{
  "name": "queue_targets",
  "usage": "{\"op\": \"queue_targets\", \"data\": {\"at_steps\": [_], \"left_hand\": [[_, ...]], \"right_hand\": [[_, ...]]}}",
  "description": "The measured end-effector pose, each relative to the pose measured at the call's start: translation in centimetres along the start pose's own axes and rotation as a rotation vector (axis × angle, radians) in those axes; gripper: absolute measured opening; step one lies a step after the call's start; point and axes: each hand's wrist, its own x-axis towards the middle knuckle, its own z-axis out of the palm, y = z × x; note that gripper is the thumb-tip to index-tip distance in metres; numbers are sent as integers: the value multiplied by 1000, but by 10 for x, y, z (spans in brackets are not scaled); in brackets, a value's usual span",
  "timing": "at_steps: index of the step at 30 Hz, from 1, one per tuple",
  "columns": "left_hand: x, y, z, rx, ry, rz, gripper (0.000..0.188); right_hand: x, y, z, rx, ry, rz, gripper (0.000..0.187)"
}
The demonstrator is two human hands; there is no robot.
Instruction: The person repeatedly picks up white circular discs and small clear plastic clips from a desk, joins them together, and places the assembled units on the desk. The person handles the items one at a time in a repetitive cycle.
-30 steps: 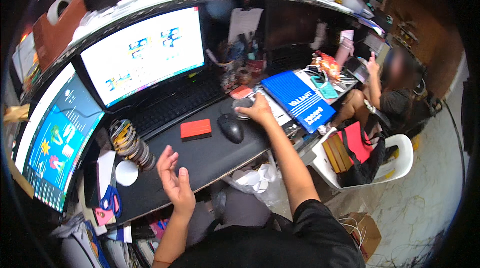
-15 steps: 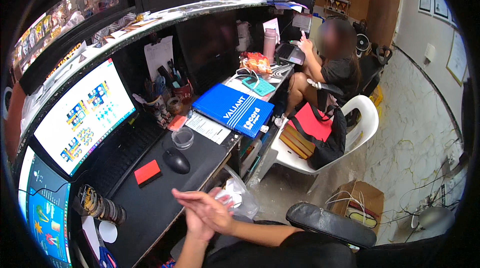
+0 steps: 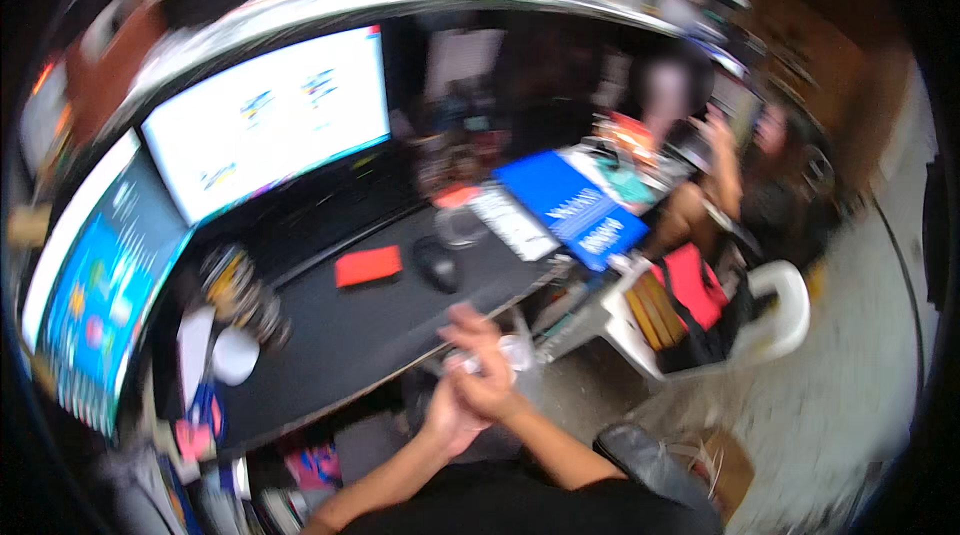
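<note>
My two hands meet palm to palm over the front edge of the black desk [image 3: 330,375]. On top lies my right hand [image 3: 484,370], its fingers stretched out toward the desk and nothing seen in them. My left hand [image 3: 452,417] is pressed against it from below, its palm flat and its fingers partly covered and blurred. Nearest to them on the desk are a black mouse [image 3: 437,265] and a small red box [image 3: 368,266]. A clear round container [image 3: 459,228] stands behind the mouse.
Two lit screens [image 3: 270,120] stand at the left behind a dark keyboard [image 3: 300,225]. A blue record book [image 3: 575,207] lies at the desk's right end. Beside it a white chair [image 3: 790,310] holds books and a black bag. A seated person [image 3: 735,170] is beyond.
My view has swung left, so the desk and screens sit farther right in the picture, with motion blur. My hands stay together, and the right one has turned a little.
</note>
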Motion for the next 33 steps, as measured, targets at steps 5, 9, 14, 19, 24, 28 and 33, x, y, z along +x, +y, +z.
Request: {"op": "queue_targets", "data": {"at_steps": [5,9,14,19,24,28,33], "left_hand": [[-42,7,-45,-61,10,-174,66],[-100,13,-90,-206,279,-131,66],[-161,25,-108,-264,306,61,70],[-210,47,-101,-258,282,236,68],[-238,73,-115,-224,222,481,67],[-243,84,-127,-256,315,512,62],[-241,92,-129,-265,304,569,63]], "right_hand": [[12,34,-28,-671,201,-220,6],[32,-35,56,-177,-267,-176,25],[43,-72,231,-111,-819,-448,47],[32,-46,312,-670,-720,-722,39],[33,-53,313,-579,-858,-664,22],[45,-48,305,-375,-774,-597,13],[54,-37,296,-111,-598,-619,19]]}}
